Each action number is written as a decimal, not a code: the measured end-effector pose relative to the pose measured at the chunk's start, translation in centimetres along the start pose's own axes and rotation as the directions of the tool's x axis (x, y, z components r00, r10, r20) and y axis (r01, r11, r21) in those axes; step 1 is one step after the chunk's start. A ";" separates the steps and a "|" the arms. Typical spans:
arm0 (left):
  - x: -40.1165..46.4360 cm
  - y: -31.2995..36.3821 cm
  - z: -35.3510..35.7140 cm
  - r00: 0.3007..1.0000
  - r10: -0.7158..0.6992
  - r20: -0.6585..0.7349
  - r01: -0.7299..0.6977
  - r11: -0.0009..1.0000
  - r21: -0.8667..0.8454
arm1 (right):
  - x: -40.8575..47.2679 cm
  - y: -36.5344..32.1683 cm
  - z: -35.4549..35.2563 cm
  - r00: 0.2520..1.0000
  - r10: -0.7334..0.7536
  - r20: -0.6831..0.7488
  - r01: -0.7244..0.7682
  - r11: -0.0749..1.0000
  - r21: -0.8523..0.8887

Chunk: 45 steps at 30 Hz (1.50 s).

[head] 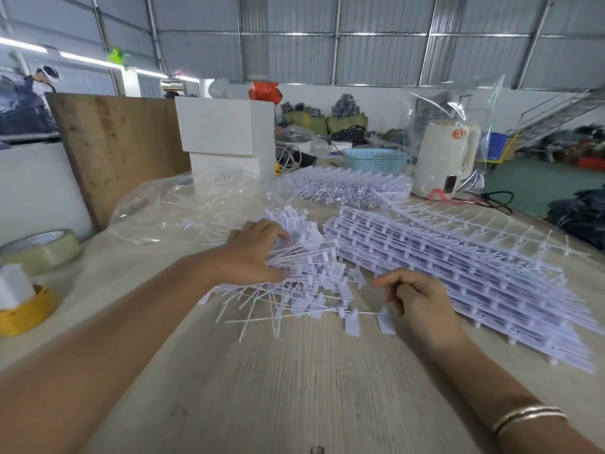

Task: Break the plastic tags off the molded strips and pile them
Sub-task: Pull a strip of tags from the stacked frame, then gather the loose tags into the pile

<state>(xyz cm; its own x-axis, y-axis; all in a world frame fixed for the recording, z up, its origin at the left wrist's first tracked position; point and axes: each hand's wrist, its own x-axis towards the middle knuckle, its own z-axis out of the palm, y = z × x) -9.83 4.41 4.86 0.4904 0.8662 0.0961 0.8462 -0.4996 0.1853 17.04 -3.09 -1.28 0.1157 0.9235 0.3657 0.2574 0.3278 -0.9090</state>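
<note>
Item: loose heap of white plastic tags with thin stalks (307, 276), centre of the pale wood-grain table (294, 388).
Item: stacked white molded strips with tags attached (458, 273), at 3 o'clock of the heap, its near edge touching the heap's outer tags. A second spread of such strips (343, 188) lies at 12 o'clock.
Left hand (252, 257): laid on the heap's 9 o'clock side, fingers spread and slightly bent over the stalks; whether it grips any cannot be told.
Right hand (415, 299): at 4 o'clock of the heap, in front of the stack, fingers loosely curled, forefinger out; no tag visibly held.
Other: clear plastic sheeting (170, 208) at 10 o'clock; roll of clear tape (39, 247) and yellow tape dispenser (23, 309) at 9 o'clock.
Risk, as judged: the heap sprawls thin; a sweeping left hand could scatter stalks toward the near edge, or push loose tags under the stack, mixing done with undone.
</note>
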 end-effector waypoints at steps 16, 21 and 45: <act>-0.3 0.0 3.3 0.955 0.272 -0.118 -0.201 0.887 0.416 | -0.8 -1.0 0.6 0.990 -0.068 0.120 0.084 0.987 -0.133; -0.9 2.9 2.1 0.909 0.349 -0.228 -0.247 0.892 0.380 | -0.9 -1.2 0.8 0.985 -0.102 0.136 0.124 0.977 -0.171; 4.0 14.8 7.3 0.989 -0.089 -0.122 -0.024 0.705 -0.709 | 5.8 -1.8 -2.6 0.955 -0.042 0.294 0.272 -0.277 -0.921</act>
<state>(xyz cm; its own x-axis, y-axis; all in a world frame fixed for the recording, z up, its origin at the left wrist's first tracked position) 6.22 0.44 0.90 0.3839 0.9019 0.1978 0.4372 -0.3662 0.8214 19.77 1.17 2.96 -0.1829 0.9265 0.3288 0.8441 -0.0235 0.5356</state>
